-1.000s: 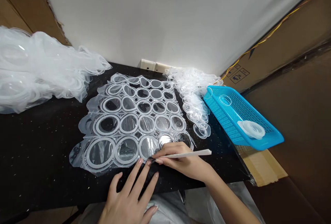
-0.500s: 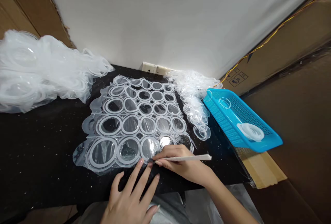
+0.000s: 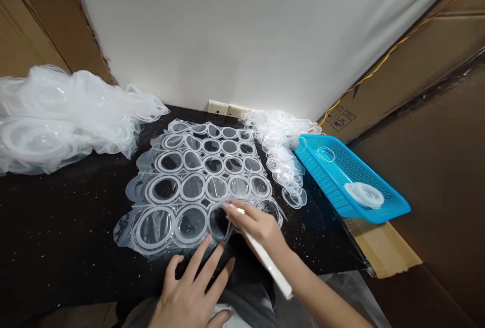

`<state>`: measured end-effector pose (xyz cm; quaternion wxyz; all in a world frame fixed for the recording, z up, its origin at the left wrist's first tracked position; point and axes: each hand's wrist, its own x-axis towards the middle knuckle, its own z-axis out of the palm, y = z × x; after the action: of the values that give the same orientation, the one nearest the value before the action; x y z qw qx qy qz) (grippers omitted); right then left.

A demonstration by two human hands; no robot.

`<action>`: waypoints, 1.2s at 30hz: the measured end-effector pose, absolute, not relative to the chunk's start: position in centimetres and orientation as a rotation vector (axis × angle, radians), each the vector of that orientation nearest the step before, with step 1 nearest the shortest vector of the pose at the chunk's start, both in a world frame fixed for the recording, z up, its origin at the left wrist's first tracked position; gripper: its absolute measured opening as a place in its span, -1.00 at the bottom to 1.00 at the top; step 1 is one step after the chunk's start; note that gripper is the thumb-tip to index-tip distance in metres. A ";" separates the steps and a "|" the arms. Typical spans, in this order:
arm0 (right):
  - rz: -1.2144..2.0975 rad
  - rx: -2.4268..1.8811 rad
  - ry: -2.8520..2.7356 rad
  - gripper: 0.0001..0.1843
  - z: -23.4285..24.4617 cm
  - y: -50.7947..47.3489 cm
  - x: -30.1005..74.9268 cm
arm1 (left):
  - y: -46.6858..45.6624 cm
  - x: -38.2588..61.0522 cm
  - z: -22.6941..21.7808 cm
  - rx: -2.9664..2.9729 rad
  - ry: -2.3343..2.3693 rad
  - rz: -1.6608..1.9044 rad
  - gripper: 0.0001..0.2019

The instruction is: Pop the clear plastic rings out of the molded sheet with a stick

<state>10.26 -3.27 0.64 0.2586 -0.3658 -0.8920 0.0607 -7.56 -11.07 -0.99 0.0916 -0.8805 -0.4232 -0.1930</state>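
A clear plastic sheet with rows of ring-shaped cut-outs lies on the black speckled table. My right hand is closed round a slim white-handled tool, held between thumb and fingers near its front end. The fingertips and the tool's hidden tip are at the ring third from the left in the front row; the handle slants back toward me. My left hand is open with fingers spread, its fingertips at the sheet's front edge and on the table beside it.
A big heap of white plastic ring sheets covers the back left. Behind the sheet on the right lie thin clear discs. A blue basket with a few white rings stands to the right. Wall sockets and cardboard border the table.
My right hand has turned and moved slightly up along the ring, swinging the tool's handle from level to pointing down toward me. My left hand has hardly moved. The view has shifted a little.
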 end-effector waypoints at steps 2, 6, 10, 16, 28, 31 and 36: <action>0.195 -1.069 -2.304 -0.67 1.6 -2.0 10.6 | -11.1 -7.6 -1.0 -2.613 -1.232 -0.536 -0.63; 0.312 -1.154 -2.120 -0.71 2.9 0.0 10.6 | -11.4 -7.4 -1.4 -2.600 -1.329 -0.520 -0.62; 0.320 -1.113 -2.111 -0.73 2.6 0.6 10.2 | -11.3 -7.6 -1.4 -2.604 -1.262 -0.500 -0.60; 0.160 -1.220 -2.072 -0.71 1.8 0.9 11.0 | -11.3 -7.8 -1.4 -2.595 -1.255 -0.489 -0.59; -0.072 -1.479 -1.804 -0.71 2.5 2.5 16.3 | -11.6 -7.5 -1.7 -2.559 -1.322 -0.504 -0.64; 0.134 -1.452 -1.830 -0.72 3.2 1.7 16.1 | -11.4 -7.6 -1.5 -2.565 -1.282 -0.529 -0.65; 0.959 -1.190 -2.072 -0.76 4.7 -1.6 12.1 | -11.5 -7.4 -1.6 -2.580 -1.312 -0.561 -0.62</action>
<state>12.09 -1.59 4.66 0.2797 -0.4436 -0.7727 0.3577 -7.44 -11.47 -1.56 0.0964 -0.8711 -0.4428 -0.1894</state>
